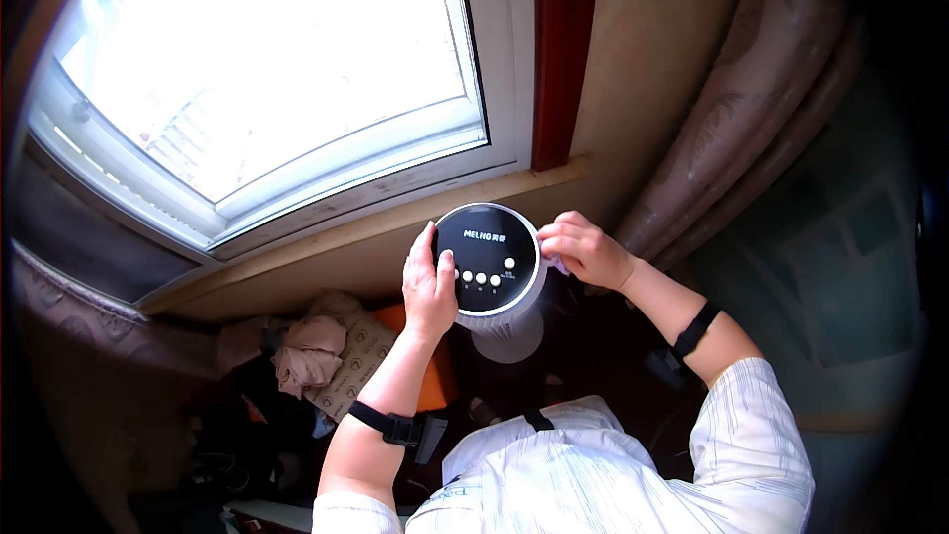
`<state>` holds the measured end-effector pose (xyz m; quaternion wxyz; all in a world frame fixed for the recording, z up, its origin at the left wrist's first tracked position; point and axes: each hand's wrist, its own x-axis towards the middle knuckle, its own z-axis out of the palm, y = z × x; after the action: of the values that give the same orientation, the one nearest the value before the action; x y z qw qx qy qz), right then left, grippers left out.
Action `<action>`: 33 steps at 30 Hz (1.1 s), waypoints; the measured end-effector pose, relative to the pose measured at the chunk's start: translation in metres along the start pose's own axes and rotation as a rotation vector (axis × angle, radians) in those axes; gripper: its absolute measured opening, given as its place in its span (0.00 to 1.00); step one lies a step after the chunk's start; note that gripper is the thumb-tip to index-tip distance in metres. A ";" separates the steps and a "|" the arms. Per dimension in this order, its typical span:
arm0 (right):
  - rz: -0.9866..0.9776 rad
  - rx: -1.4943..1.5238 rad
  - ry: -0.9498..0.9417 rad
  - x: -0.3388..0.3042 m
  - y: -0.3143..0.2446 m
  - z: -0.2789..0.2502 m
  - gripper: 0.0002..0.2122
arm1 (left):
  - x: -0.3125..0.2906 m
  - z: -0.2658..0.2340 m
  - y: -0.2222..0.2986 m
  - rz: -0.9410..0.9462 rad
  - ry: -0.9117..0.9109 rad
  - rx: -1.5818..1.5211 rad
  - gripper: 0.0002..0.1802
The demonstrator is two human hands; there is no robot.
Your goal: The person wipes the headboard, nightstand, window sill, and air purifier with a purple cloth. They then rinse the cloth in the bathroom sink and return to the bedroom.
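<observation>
A white tower fan stands upright before me, with a round glossy black top that carries a row of white buttons. Its ribbed white body narrows below toward a round base. My left hand is closed on the fan's left edge, fingers along the side and thumb over the black top. At the right edge, my right hand pinches a small pale purple cloth against the fan's side. Much of the cloth is hidden by the fingers.
Beyond the fan is a bright window with a white frame and a sill. A patterned curtain hangs at the right. Crumpled pink fabric and a beige printed cushion lie at the lower left, beside an orange surface.
</observation>
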<state>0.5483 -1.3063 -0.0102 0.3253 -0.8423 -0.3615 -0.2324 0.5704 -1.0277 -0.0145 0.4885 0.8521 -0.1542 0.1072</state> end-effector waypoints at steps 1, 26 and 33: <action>0.013 0.048 0.029 0.009 0.009 0.002 0.13 | 0.000 -0.001 0.000 -0.015 -0.007 -0.020 0.28; 0.290 0.212 -0.801 0.172 0.052 0.048 0.11 | -0.003 -0.002 0.015 -0.161 -0.029 0.312 0.49; 0.556 0.379 -0.305 0.058 0.036 0.003 0.11 | 0.000 -0.002 0.009 -0.173 -0.052 0.169 0.46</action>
<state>0.6130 -1.2963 0.0107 0.4687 -0.8581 -0.1998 0.0640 0.5667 -1.0301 -0.0060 0.4182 0.9029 -0.0833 0.0552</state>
